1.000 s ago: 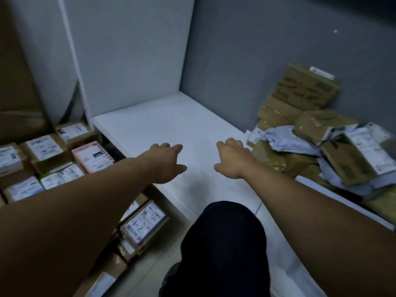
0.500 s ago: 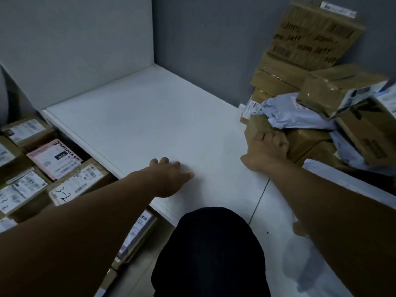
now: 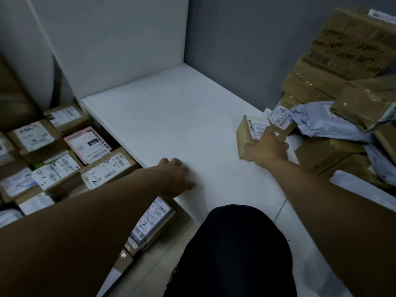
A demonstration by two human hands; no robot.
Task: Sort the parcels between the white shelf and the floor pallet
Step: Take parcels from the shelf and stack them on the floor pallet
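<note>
Many parcels [image 3: 334, 82] sat heaped at the right, some cut off from view. The right hand [image 3: 269, 148] had its grip round a small brown parcel [image 3: 246, 136] on the white shelf [image 3: 171, 116] beside that heap. The left hand [image 3: 173, 176] rested on the shelf's front, grip loose, holding nothing. Labelled boxes [image 3: 53, 159] lay packed below, hiding what was under them.

Dim, bluish indoor light. Plain grey wall [image 3: 246, 50] at the back. White upright panel [image 3: 120, 43] on the left meets it at a corner. White shelf [image 3: 171, 125] runs flat from that corner toward the camera, with 1 thin seam [image 3: 280, 209] across it near the right. Strip of pale floor [image 3: 150, 273] shows below the shelf's front edge.
</note>
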